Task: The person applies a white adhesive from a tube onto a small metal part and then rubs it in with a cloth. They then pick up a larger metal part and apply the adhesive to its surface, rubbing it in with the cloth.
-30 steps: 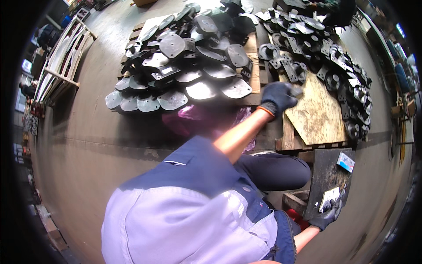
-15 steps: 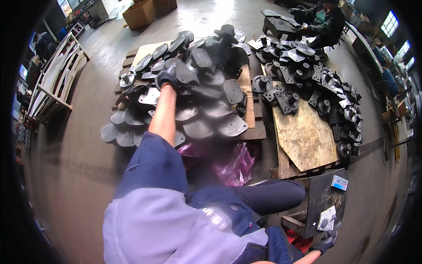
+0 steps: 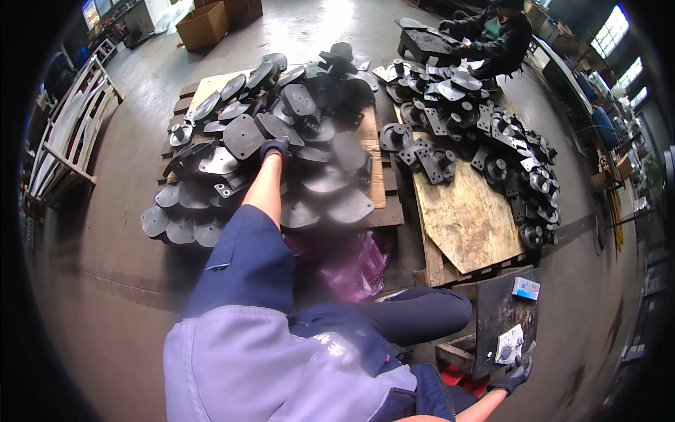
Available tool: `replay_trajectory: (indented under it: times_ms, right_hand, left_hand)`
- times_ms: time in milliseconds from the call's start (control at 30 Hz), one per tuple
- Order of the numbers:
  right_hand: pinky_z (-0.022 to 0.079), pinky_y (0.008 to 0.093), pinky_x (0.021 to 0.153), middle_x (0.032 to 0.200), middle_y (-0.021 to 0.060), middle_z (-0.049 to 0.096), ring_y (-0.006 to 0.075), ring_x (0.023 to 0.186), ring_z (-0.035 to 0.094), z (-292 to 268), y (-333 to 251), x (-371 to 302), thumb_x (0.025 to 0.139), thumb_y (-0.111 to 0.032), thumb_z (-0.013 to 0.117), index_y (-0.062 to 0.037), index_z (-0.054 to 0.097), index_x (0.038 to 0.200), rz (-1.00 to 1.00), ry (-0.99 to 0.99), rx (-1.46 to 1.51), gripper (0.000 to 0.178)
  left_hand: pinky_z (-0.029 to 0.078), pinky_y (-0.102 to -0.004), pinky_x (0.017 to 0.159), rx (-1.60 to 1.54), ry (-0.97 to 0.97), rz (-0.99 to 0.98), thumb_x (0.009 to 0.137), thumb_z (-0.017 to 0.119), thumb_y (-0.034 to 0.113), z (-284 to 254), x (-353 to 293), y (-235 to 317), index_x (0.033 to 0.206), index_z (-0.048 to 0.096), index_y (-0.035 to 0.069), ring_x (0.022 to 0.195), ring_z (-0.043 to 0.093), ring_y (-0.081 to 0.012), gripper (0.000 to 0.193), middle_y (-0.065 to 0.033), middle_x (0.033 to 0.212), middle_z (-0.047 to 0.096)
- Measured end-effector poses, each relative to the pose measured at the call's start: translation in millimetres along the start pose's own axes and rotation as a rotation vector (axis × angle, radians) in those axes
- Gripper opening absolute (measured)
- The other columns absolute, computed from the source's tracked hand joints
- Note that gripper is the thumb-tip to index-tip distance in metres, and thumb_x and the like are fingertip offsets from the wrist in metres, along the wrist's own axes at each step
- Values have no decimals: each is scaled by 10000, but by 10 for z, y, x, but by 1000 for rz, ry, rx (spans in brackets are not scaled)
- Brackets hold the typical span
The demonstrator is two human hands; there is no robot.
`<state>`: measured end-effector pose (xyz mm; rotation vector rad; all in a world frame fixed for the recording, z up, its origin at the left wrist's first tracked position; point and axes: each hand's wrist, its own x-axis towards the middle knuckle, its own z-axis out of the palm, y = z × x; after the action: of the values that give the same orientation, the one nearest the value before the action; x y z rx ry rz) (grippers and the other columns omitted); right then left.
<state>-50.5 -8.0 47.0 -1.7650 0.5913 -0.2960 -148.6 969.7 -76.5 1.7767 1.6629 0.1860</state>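
My left hand [image 3: 275,148], in a dark glove, reaches into a pile of dark grey rounded plates. Its fingers are closed at the near edge of one grey plate [image 3: 278,129] with small holes. Just left of it another rounded plate [image 3: 244,136] leans up, its holed face toward me. My right hand [image 3: 514,378], gloved too, is low at the right beside a small dark bench [image 3: 492,309]. Its fingers curl around something thin that I cannot make out. A stained white paper [image 3: 509,344] and a small white-and-blue box [image 3: 525,288] lie on the bench.
The plates rest on a wooden pallet [image 3: 389,209]. Round-hubbed metal brackets [image 3: 439,165] crowd a second pallet topped with plywood [image 3: 467,218]. Pink plastic film [image 3: 355,271] lies before my knees. Another person [image 3: 499,35] works at the far right, near a low table [image 3: 425,42].
My left hand has moved nearer and to the right among the plates; the leaning plate left of it now shows. My right hand has come up slightly beside the bench. The view has shifted.
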Motion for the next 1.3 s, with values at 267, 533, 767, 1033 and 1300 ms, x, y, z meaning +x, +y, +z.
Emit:
replay_trajectory:
  times_ms: [267,533,767,1033,1300]
  right_hand:
    - [280,181,490,830,-9,577,38,537,366,-284,-294,-115,845,-143,602,-100,656,1139,-48,82,150,302]
    - [456,303,887,1376,73,496,179,1124,524,-283,-240,4,916,-182,520,-17,453,1377,38,-313,587,494]
    - [415,232,722,1200,37,562,104,918,519,-446,-231,3,944,-234,538,-37,484,1351,86,-44,612,456]
    - [354,202,600,921,-20,574,42,645,401,-260,-311,-63,928,-206,563,-39,499,1339,181,26,717,448]
    - [382,231,684,994,-6,558,63,723,426,-295,-223,-150,904,-232,549,-71,426,1395,202,179,645,531]
  left_hand:
    - [500,-390,503,-856,-368,-397,949,474,489,597,-987,239,1088,508,71,600,626,-291,442,-164,834,665]
    - [433,-377,467,-734,-632,-316,989,394,455,915,-1301,180,965,610,50,530,557,-211,459,-101,752,667]
    - [457,-316,509,-247,-1074,243,875,612,261,2805,-3199,926,898,638,8,589,604,-200,255,-126,754,665]
    - [520,-297,620,290,-964,944,844,637,271,4202,-4380,2073,944,670,34,640,651,-159,259,-101,749,688]
    - [495,-438,776,454,-362,1308,773,631,285,4818,-4922,3371,803,664,77,884,630,-349,212,-157,875,669]
